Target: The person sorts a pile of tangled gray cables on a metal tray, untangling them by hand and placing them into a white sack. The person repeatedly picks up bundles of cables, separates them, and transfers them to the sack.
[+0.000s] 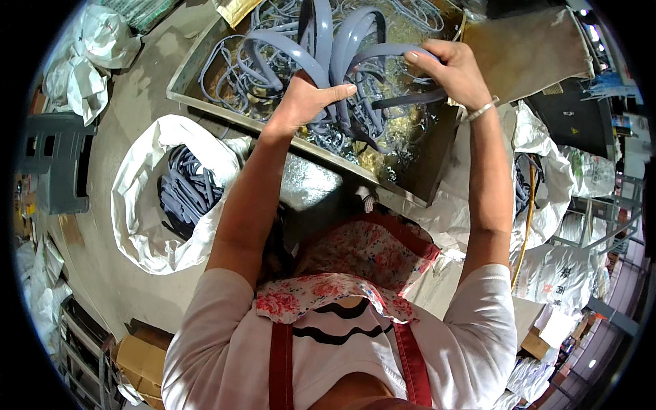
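Observation:
A bundle of shiny blue-grey rubbery strips (350, 51) rises in loops above a shallow metal tank (328, 156). My left hand (307, 102) is closed around the bundle near its middle, thumb laid across the front. To the right, my right hand (454, 72) pinches one strip of the bundle between thumb and fingers, drawing it out sideways. Below the hands, more tangled strips (225, 82) lie in clear, rippling liquid (403, 137). The lower ends of the held strips hang down into the tank, and some are hidden by my left hand.
A white sack (130, 205) with cut grey strips (191, 184) stands open at the left of the tank. Another white sack (553, 198) is on the right, below a flat brownish board (526, 55). A dark plastic stool (63, 164) stands far left.

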Available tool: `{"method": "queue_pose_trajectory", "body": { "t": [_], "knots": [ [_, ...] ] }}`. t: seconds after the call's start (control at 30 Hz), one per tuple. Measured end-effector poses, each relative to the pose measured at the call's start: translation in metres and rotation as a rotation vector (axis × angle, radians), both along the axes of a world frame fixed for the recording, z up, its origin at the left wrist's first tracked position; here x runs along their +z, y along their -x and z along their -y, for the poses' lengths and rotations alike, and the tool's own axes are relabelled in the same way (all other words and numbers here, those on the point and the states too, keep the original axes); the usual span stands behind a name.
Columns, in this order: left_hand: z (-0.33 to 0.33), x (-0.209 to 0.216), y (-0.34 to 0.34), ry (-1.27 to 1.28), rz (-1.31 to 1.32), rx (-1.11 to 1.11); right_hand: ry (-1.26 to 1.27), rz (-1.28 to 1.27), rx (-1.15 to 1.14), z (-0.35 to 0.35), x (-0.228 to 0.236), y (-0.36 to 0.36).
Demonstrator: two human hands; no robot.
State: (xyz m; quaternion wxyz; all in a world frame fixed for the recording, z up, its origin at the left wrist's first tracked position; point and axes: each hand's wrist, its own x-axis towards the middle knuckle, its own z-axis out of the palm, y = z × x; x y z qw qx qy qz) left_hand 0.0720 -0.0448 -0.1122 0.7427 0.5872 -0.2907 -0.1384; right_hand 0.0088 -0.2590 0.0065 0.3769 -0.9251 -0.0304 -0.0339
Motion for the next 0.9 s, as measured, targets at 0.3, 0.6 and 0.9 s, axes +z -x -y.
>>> {"method": "queue_pose_trajectory", "body": {
  "t": [0.3, 0.6, 0.9],
  "knots": [
    [-0.033, 0.004, -0.025, 0.079, -0.684, 0.139, -0.189, -0.036, -0.313, 0.048, -0.156, -0.027],
    [-0.045, -0.012, -0.044, 0.164, -0.645, 0.223, 0.088, -0.401, -0.592, 0.036, -0.356, -0.058],
    [-0.022, -0.012, -0.035, -0.019, -0.446, 0.445, -0.720, -0.480, -0.550, 0.043, -0.260, -0.058]
  ]
}}
